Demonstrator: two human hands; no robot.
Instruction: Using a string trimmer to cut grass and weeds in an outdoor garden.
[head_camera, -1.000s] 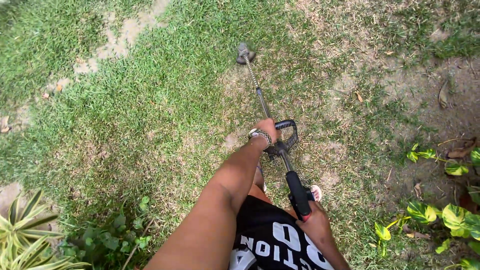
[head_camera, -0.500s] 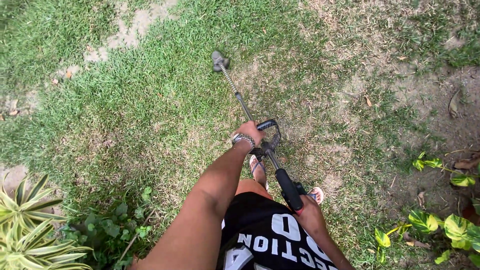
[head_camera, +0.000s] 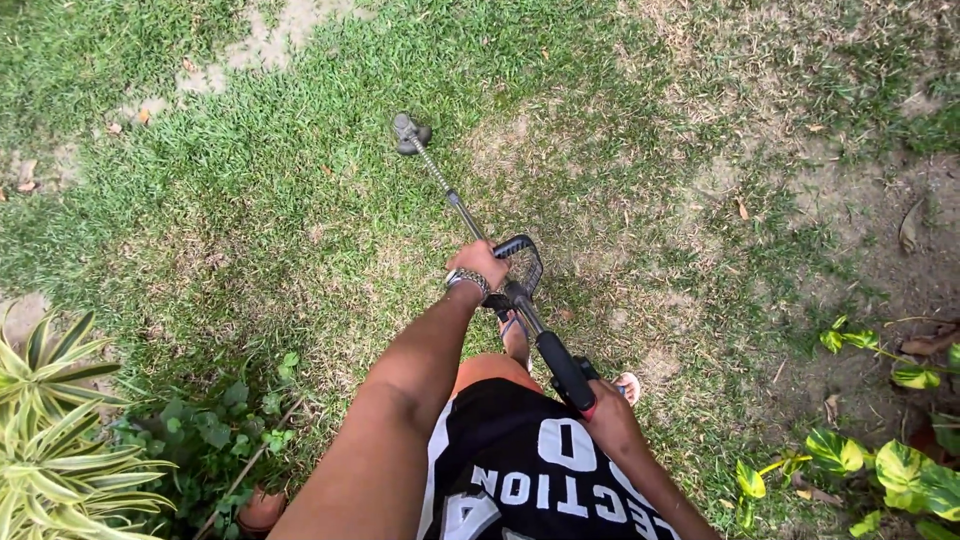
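Gripping the black loop handle (head_camera: 518, 258) of a long grey metal string trimmer (head_camera: 470, 215), the left hand (head_camera: 480, 264) is closed, a metal wristband just behind it. Nearer the body, the right hand (head_camera: 612, 418) clasps the thick black rear grip (head_camera: 565, 370). Ahead of both hands, the trimmer's dark cutting head (head_camera: 408, 133) sits low over green grass (head_camera: 300, 180). A striped leafy plant (head_camera: 60, 430) stands far left of the left arm.

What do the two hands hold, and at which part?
Both hold one long black string trimmer: left hand on its black loop handle, right hand on the rear grip.
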